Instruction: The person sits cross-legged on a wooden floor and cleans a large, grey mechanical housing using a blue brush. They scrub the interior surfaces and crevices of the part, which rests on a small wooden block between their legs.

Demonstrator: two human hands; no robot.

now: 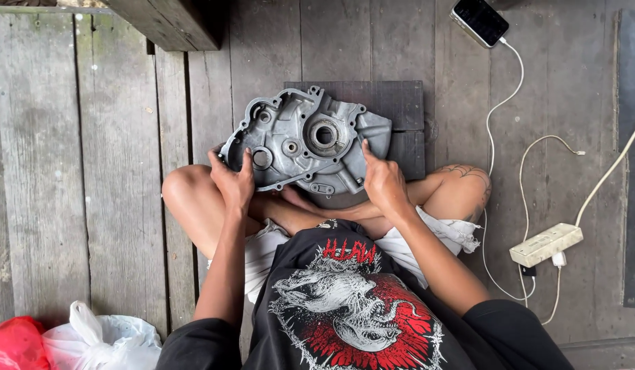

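A grey cast-metal engine case half (307, 140), with a round bearing bore and several bolt holes, is tilted up in front of my crossed legs. My left hand (233, 179) grips its lower left edge, thumb and fingers wrapped around the rim. Along the lower right edge rests my right hand (382, 181), its fingers pressed against the case. The case leans over a dark wooden board (400, 103) that lies on the plank floor.
A phone (480, 19) lies at the top right, joined by a white cable (513, 75) to a white power strip (545, 244) at right. Red and white plastic bags (71, 339) sit at the bottom left. A dark wooden beam (167, 24) crosses the top left.
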